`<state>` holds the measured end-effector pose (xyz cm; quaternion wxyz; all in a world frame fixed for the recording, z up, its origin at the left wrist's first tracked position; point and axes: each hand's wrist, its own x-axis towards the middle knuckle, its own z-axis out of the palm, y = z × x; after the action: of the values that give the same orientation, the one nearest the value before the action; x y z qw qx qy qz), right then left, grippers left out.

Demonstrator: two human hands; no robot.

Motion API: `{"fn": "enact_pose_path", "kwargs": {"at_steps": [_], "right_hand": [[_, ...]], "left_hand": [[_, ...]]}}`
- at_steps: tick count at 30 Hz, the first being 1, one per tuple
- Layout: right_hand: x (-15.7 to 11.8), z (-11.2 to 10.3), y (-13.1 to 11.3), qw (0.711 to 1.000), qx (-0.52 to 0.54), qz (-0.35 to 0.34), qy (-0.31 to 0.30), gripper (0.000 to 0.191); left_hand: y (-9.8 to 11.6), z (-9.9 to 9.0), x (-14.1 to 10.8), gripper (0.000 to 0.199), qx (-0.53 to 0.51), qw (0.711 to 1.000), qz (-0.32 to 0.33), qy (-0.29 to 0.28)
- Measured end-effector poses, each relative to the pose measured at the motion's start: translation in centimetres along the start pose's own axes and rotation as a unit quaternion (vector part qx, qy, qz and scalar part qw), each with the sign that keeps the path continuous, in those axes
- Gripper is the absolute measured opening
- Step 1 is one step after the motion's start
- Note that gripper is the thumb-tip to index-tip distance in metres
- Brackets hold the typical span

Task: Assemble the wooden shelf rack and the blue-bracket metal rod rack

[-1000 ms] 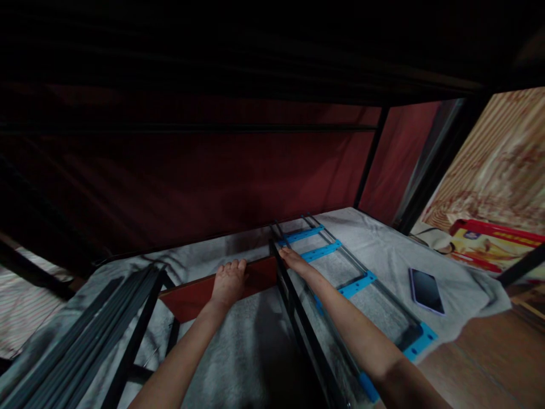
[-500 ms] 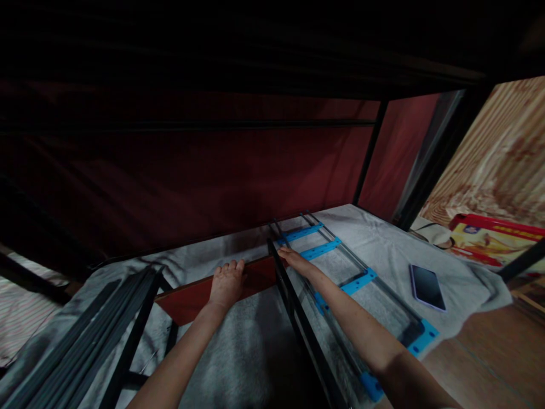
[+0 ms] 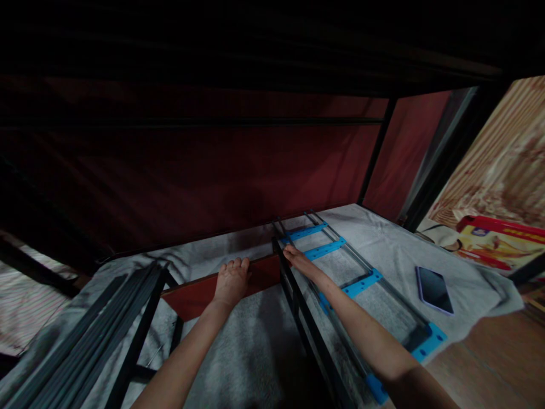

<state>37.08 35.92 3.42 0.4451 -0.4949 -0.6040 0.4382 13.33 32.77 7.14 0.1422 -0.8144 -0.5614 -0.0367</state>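
Note:
A reddish-brown board (image 3: 191, 298) stands on edge between two black metal frames on the grey cloth. My left hand (image 3: 232, 279) grips its top edge, fingers curled over the far side. At the board's right end, my right hand (image 3: 297, 258) rests against the top of the right black frame (image 3: 304, 318), its fingers extended and partly hidden by the bar. The left black frame (image 3: 138, 341) meets the board's left end. Right of my right hand lies a rack of grey tubes with blue connectors (image 3: 326, 249).
Grey tubes (image 3: 97, 335) lie bundled at the left. A phone (image 3: 434, 289) rests on the cloth (image 3: 383, 238) at the right. Dark posts and an overhead structure surround the area. A red and yellow box (image 3: 502, 241) is at the far right.
The whole view has shifted slightly, so things appear a little further right. Both hands keep their places on the board and frame.

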Motion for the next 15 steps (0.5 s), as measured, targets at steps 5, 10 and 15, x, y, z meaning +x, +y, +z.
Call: {"fn": "enact_pose_path", "kwargs": {"at_steps": [5,10,15], "right_hand": [[0.5,-0.3,-0.4,0.998,0.032,0.014,-0.049,0.026],[0.9,-0.2,-0.4,0.991,0.1,0.058,-0.073,0.024],[0.3,0.5,1.1,0.988,0.132,0.077,-0.002,0.029]], "left_hand": [[0.1,-0.1,0.0,0.029,-0.004,1.0,-0.004,-0.003],[0.2,-0.3,0.0,0.03,0.005,1.0,-0.003,-0.001],[-0.1,-0.1,0.0,0.028,0.004,1.0,0.003,-0.007]]}}
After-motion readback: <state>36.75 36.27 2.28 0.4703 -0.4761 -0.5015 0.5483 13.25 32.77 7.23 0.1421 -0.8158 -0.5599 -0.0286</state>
